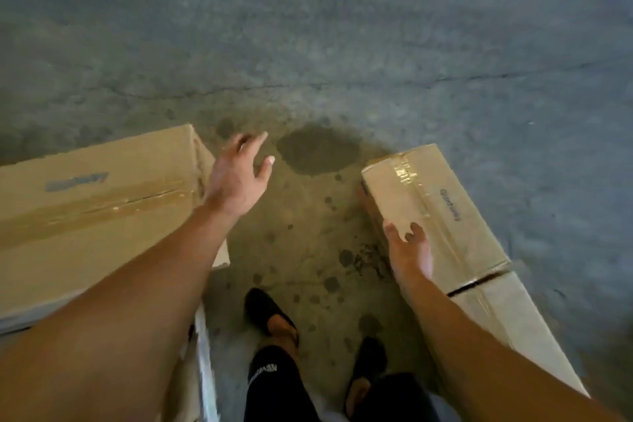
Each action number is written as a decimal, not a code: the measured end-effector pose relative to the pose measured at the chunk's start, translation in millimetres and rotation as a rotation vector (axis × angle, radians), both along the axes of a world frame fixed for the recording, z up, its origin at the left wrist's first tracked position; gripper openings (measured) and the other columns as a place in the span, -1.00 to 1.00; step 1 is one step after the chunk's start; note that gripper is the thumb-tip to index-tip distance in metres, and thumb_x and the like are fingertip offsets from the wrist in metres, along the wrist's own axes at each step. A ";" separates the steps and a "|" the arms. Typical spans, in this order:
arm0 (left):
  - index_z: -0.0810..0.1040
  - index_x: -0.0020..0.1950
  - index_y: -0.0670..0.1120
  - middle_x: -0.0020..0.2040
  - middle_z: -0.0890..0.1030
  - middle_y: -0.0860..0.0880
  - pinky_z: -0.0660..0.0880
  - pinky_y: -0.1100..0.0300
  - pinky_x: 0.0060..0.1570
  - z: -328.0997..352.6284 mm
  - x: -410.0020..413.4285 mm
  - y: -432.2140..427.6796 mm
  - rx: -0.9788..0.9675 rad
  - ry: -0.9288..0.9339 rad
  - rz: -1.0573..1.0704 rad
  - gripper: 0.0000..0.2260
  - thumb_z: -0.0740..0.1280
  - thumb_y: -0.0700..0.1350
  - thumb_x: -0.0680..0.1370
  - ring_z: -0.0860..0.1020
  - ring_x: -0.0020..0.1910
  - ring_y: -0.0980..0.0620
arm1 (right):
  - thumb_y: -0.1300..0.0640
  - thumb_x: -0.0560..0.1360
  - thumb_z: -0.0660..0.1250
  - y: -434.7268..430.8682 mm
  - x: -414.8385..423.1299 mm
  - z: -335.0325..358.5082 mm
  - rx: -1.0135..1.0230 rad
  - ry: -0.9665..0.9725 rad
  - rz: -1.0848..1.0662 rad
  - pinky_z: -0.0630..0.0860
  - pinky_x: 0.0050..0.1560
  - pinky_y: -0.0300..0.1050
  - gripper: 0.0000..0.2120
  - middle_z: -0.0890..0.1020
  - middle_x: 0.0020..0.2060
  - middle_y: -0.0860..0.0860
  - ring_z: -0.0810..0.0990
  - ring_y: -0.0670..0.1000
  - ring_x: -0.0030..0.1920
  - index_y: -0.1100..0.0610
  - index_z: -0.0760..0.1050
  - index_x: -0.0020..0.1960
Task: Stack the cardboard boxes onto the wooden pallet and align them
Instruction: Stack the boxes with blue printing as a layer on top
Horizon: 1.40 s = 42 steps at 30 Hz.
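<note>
1. The left hand [236,178] hovered empty beside the large cardboard box [96,212], fingers apart.
2. The right hand [409,250] rested on the narrow cardboard box [445,212] lying on the concrete floor [308,44], fingers loosely spread.

Right hand [409,252] on taped box [442,216]

Dim and flat overall, motion-blurred, grainy across the concrete floor [342,27]; glare on the box tape [404,169]; bent at the edges.
</note>
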<state>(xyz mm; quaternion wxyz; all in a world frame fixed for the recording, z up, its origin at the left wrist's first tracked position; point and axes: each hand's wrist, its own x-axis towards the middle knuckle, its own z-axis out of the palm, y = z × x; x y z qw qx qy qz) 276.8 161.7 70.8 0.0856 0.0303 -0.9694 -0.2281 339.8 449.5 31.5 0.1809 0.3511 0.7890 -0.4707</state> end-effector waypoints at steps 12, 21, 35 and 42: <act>0.53 0.39 -0.14 0.24 0.54 -0.17 0.50 -0.03 0.11 -166.0 -95.7 176.4 0.022 -0.361 -0.526 -0.58 0.43 -0.05 0.56 0.58 0.15 -0.18 | -0.27 0.52 0.33 70.6 77.1 -138.4 -0.102 -0.152 -0.824 0.33 0.48 0.15 -0.23 0.39 0.51 0.08 0.39 0.15 0.48 0.05 0.20 0.59; 0.25 0.56 -0.05 0.51 0.35 -0.18 0.31 -0.13 0.44 -356.0 -198.4 174.7 0.069 -0.458 -0.376 -0.06 0.44 0.38 0.33 0.34 0.48 -0.15 | -0.23 0.54 0.34 65.3 53.0 -311.5 -0.033 -0.042 -1.112 0.27 0.48 -0.02 -0.24 0.34 0.54 0.05 0.37 0.08 0.46 0.04 0.16 0.60; 0.59 0.19 -0.04 0.02 0.72 0.17 0.63 0.00 0.07 -463.4 -250.5 208.3 0.788 -0.779 -0.205 -0.36 0.65 0.19 0.22 0.68 0.04 0.15 | -0.32 0.48 0.38 93.5 21.8 -387.2 0.047 0.169 -1.557 0.38 0.44 0.02 -0.34 0.49 0.35 0.00 0.46 0.04 0.36 0.03 0.37 0.42; 0.57 0.02 0.07 -0.10 0.68 0.20 0.57 0.10 -0.11 -457.9 -243.2 202.2 0.806 -0.827 -0.191 -0.55 0.61 0.19 0.26 0.65 -0.12 0.25 | -0.23 0.42 0.47 136.3 20.4 -383.1 -0.192 0.242 -1.388 0.46 0.27 0.43 -0.26 0.47 0.28 -0.03 0.48 0.10 0.30 -0.09 0.26 0.50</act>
